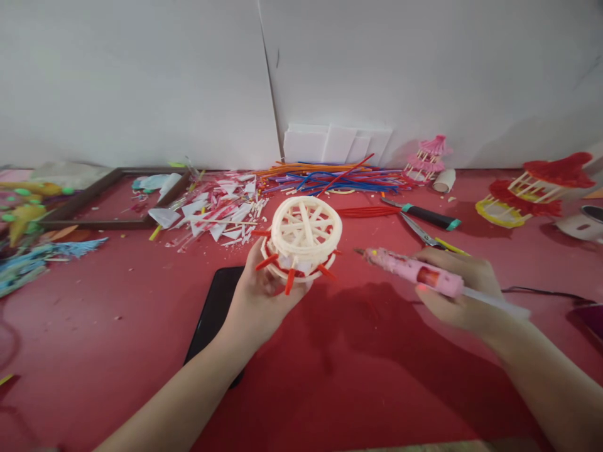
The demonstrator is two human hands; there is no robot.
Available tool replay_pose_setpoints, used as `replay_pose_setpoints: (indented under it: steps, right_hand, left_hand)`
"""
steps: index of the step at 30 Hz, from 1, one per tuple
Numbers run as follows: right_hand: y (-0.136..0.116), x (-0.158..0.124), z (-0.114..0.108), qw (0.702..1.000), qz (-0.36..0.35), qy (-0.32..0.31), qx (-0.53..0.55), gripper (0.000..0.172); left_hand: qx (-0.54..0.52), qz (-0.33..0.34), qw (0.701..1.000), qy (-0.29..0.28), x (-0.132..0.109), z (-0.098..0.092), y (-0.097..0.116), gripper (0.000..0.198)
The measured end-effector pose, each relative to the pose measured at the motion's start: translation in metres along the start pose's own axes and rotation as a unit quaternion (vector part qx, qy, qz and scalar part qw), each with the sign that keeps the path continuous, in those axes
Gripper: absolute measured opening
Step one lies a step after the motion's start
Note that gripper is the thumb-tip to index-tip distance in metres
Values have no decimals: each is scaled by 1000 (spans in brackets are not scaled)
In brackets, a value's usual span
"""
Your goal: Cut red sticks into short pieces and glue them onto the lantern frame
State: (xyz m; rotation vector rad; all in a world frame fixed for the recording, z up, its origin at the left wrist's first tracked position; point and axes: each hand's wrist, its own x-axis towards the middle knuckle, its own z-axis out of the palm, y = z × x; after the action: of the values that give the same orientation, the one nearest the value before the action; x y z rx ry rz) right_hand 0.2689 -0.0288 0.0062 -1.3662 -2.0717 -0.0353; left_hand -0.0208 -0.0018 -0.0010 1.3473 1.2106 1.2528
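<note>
My left hand [257, 292] is closed around the lower part of a round cream-coloured craft model [306, 229]. Its top is a ring with spokes like a wheel, and several short red pieces stick out around the base. In my right hand [464, 289] lies a pink hot glue gun [414, 270], held sideways with its nozzle pointing left toward the model. A gap separates the nozzle from the model. A clear glue stick [497, 302] sticks out of the gun's rear. The fingers under the model are partly hidden.
A black phone [214, 307] lies beneath my left wrist. Behind are paper scraps [226, 213], coloured pipe cleaners [330, 179], scissors [419, 229] and a dark-handled tool [431, 216]. A brown frame [98, 223] lies left; a pink model [426, 160] and a red-yellow model [532, 191] stand right.
</note>
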Motion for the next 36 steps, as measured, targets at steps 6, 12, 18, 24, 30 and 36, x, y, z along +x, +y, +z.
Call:
replay_pose_setpoints:
  steps: [6, 12, 18, 24, 30, 36]
  right_hand:
    - [31, -4, 14, 978, 8, -116, -173, 46]
    - [18, -3, 10, 977, 11, -49, -206, 38]
    - [-30, 4, 12, 984, -72, -158, -39, 14]
    - [-36, 0, 24, 965, -71, -251, 2, 4]
    - [-39, 2, 26, 977, -96, -167, 90, 18]
    - [-47, 5, 20, 990, -34, 39, 131, 11]
  left_hand:
    - [-22, -9, 999, -32, -1, 1, 8, 62]
    - [-27, -22, 999, -28, -4, 3, 12, 59]
    - [-7, -8, 999, -37, -6, 3, 10, 57]
    - [-1, -2, 999, -40, -6, 2, 7, 57]
    - [-24, -13, 998, -62, -7, 5, 4, 57]
    - [-7, 1, 991, -136, -13, 9, -1, 61]
